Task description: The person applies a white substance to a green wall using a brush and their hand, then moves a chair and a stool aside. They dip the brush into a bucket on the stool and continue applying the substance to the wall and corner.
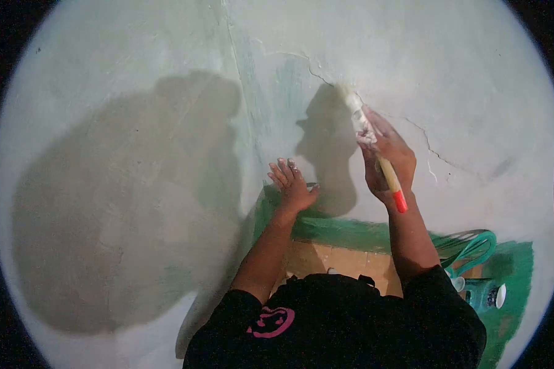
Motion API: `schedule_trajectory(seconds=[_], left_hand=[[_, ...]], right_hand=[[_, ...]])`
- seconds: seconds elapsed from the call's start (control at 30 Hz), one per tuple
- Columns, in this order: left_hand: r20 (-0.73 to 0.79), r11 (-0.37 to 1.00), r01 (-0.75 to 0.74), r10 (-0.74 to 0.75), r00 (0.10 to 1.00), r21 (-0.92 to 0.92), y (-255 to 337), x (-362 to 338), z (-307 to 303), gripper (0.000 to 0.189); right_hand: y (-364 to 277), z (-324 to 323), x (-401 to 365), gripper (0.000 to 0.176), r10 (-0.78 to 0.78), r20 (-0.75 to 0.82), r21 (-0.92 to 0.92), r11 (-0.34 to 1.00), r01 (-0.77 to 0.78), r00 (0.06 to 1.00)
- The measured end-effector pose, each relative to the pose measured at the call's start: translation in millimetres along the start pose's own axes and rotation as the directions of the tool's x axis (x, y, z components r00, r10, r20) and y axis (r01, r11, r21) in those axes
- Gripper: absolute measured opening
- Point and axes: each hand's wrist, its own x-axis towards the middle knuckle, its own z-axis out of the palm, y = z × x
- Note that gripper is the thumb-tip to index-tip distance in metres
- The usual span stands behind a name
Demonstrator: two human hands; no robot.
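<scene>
My right hand [393, 152] is closed round a paintbrush [389, 175], whose wooden handle ends in a red tip. White paint coats the brush head, and its bristles touch or nearly touch the pale wall [474, 80] beside a crack [317, 74]. My left hand [294, 184] has its fingers spread, with white smears on the fingertips. It is near the wall corner, just above a green painted band [351, 230]; whether the palm presses on the wall cannot be made out.
Below the green band is a tan tiled surface [314, 255]. At the lower right are a coiled green hose or cord [479, 249] and a clear bluish container [481, 294] with a white end. Another crack [429, 147] runs right of my right hand. Large shadows darken the wall.
</scene>
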Motion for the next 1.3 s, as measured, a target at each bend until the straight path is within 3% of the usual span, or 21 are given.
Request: schedule_trajectory(seconds=[0.07, 0.13, 0.17, 0.2, 0.23, 0.27, 0.33, 0.4, 0.5, 0.53, 0.6, 0.7, 0.73, 0.83, 0.9, 1.0, 1.03, 1.07, 1.1, 1.2, 1.3], left_hand=[[0.032, 1.000, 0.022, -0.021, 0.999, -0.021, 2, 2, -1, 0.116], [0.063, 0.998, 0.044, -0.041, 0.997, -0.044, -1, 3, 5, 0.117], [-0.088, 0.998, -0.051, 0.048, 0.995, -0.041, -8, 2, 18, 0.114], [-0.235, 0.989, -0.144, 0.134, 0.963, -0.025, -14, 1, 28, 0.111], [-0.235, 0.989, -0.144, 0.133, 0.963, -0.026, -18, 3, 32, 0.111], [-0.314, 0.974, -0.224, 0.213, 0.925, 0.000, -21, 4, 36, 0.112], [-0.383, 0.952, -0.304, 0.294, 0.876, 0.035, -17, 3, 26, 0.113], [-0.040, 0.995, -0.033, 0.029, 0.999, -0.091, -6, 3, 11, 0.115], [0.126, 0.996, 0.086, -0.087, 0.988, 0.010, 8, 8, -4, 0.115], [0.126, 0.997, 0.083, -0.083, 0.989, 0.006, 8, 9, -2, 0.115], [0.072, 0.999, 0.051, -0.050, 0.996, -0.014, 4, 10, 3, 0.122], [0.062, 0.998, 0.058, -0.056, 0.997, -0.032, 5, 8, 0, 0.116], [0.061, 0.997, 0.064, -0.062, 0.996, -0.034, 7, 7, -5, 0.116], [0.182, 0.996, 0.094, -0.094, 0.979, 0.011, 1, 9, 3, 0.115], [-0.374, 0.971, -0.239, 0.219, 0.901, -0.008, -17, 6, 35, 0.114], [-0.431, 0.970, -0.241, 0.217, 0.876, -0.002, -23, 10, 49, 0.114], [-0.431, 0.969, -0.248, 0.222, 0.875, -0.004, -14, 12, 34, 0.114], [-0.119, 0.997, -0.073, 0.073, 0.990, 0.004, 1, 11, 5, 0.114], [0.199, 0.993, 0.092, -0.105, 0.974, 0.072, 10, 11, -12, 0.115], [0.148, 0.996, 0.092, -0.094, 0.985, 0.021, 4, 13, 1, 0.122], [0.134, 0.998, 0.067, -0.069, 0.989, 0.022, 4, 11, -1, 0.122]], right_hand=[[17, 3, 2, 0.042, -0.055, -0.068, -0.136, 0.990, 0.045, 0.996], [86, -6, -19, 0.038, -0.201, 0.071, -0.380, 0.900, 0.213, 0.977], [119, -20, -24, 0.029, -0.487, 0.404, -0.499, 0.592, 0.633, 0.774], [122, -7, -47, 0.028, -0.064, 0.228, -0.519, 0.837, 0.177, 0.972], [136, -8, -52, 0.033, -0.261, 0.483, -0.632, 0.558, 0.539, 0.836], [147, -10, -59, 0.033, -0.259, 0.483, -0.631, 0.559, 0.538, 0.836], [156, -8, -68, 0.042, 0.129, 0.412, -0.736, 0.631, 0.246, 0.902], [148, -13, -54, 0.042, 0.078, 0.375, -0.727, 0.643, 0.240, 0.924], [75, -12, -11, 0.037, -0.359, 0.420, -0.674, 0.492, 0.551, 0.834], [55, -11, -2, 0.034, -0.453, 0.419, -0.684, 0.413, 0.601, 0.787], [12, 0, 6, 0.034, -0.485, 0.182, -0.693, 0.554, 0.461, 0.855], [9, 9, 7, 0.031, -0.468, 0.009, -0.757, 0.574, 0.312, 0.884], [54, -7, -1, 0.027, -0.531, 0.063, -0.686, 0.592, 0.424, 0.845], [116, -14, -43, 0.025, -0.260, 0.365, -0.710, 0.544, 0.448, 0.894], [135, -10, -56, 0.027, -0.246, 0.468, -0.700, 0.482, 0.527, 0.848], [130, -5, -55, 0.035, -0.008, 0.433, -0.753, 0.546, 0.366, 0.901], [110, -4, -41, 0.039, 0.051, 0.375, -0.783, 0.551, 0.288, 0.925], [90, -4, -27, 0.043, 0.111, 0.313, -0.809, 0.551, 0.203, 0.943], [70, -1, -13, 0.027, -0.182, 0.342, -0.740, 0.552, 0.383, 0.922], [16, -3, 13, 0.022, -0.385, 0.379, -0.679, 0.502, 0.536, 0.842], [13, 4, 15, 0.026, -0.532, 0.178, -0.671, 0.550, 0.497, 0.828]])
